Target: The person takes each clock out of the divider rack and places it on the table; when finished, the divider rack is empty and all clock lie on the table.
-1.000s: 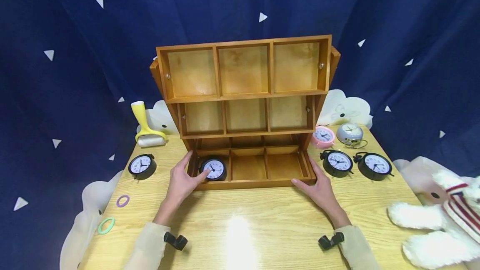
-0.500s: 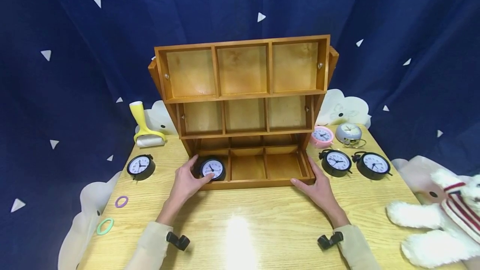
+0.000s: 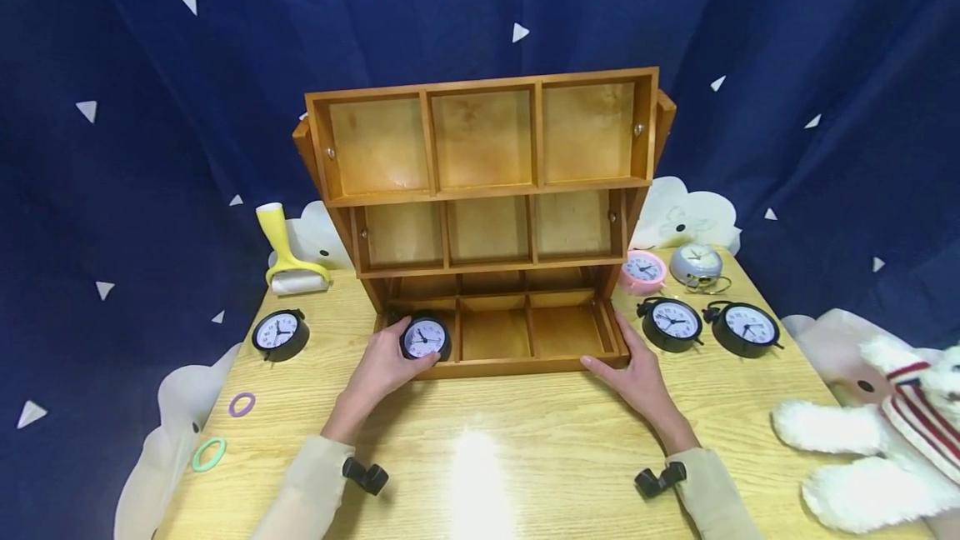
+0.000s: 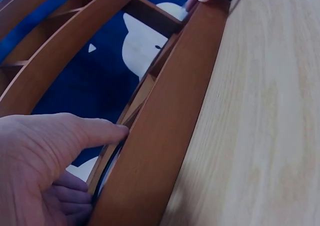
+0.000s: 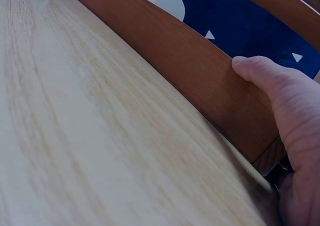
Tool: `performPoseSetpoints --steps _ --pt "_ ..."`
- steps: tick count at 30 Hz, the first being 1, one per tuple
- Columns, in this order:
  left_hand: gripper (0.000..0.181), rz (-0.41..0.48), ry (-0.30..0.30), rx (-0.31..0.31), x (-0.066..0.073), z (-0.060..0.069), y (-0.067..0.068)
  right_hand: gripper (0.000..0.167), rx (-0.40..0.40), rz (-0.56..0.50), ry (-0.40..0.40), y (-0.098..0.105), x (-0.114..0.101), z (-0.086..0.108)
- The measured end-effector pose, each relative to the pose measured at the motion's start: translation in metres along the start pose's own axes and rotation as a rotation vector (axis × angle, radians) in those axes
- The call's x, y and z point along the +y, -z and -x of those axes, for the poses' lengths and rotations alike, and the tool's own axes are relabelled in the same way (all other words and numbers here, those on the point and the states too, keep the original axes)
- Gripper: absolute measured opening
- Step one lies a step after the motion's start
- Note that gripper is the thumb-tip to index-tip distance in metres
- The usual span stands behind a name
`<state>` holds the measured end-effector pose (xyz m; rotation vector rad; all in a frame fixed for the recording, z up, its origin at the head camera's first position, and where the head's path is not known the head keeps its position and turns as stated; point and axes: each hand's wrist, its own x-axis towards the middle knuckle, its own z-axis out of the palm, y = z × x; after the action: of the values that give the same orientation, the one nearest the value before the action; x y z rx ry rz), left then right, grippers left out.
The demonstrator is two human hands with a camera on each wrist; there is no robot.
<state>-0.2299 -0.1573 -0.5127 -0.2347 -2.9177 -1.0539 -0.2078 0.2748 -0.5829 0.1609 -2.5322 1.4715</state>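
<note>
A tiered wooden box (image 3: 480, 367) with divided compartments stands on the table, its upper trays raised. In the left compartment of the lowest tray lies a black round alarm clock (image 3: 424, 340), face up. My left hand (image 3: 386, 363) grips this clock, thumb at its lower rim and fingers at its left side. In the left wrist view the thumb (image 4: 102, 132) reaches over the tray's front wall, and most of the clock is hidden. My right hand (image 3: 637, 373) holds the right front corner of the lowest tray, its thumb (image 5: 255, 68) against the front wall.
Two black alarm clocks (image 3: 672, 323), a pink clock (image 3: 642, 271) and a grey clock (image 3: 696, 263) are on the right. Leftward are another black clock (image 3: 279, 334), a yellow lint roller (image 3: 288, 261) and two rings (image 3: 209, 454). A white plush toy (image 3: 847, 465) lies at the right edge.
My left hand has moved right from the tray's left side, and its fingers now lie against the clock's left side. The clock has stayed in its compartment. The right hand keeps its place.
</note>
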Motion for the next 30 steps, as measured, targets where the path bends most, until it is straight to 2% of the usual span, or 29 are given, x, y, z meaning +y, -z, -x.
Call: performPoseSetpoints --steps 5,14,21,30 --pt "0.090 -0.027 0.026 0.008 0.005 -0.003 -0.002 0.105 0.001 0.001 -0.002 0.000 0.000 0.000" --pt "0.091 -0.025 0.051 -0.002 0.011 -0.009 -0.005 0.105 0.002 0.013 -0.010 0.001 -0.002 0.000" --pt "0.093 -0.034 0.088 0.017 0.015 -0.007 -0.006 0.105 -0.003 0.003 -0.013 0.000 -0.003 -0.001" --pt "0.076 -0.077 0.179 0.035 0.020 -0.004 -0.009 0.105 -0.002 -0.001 -0.001 0.000 0.000 0.001"
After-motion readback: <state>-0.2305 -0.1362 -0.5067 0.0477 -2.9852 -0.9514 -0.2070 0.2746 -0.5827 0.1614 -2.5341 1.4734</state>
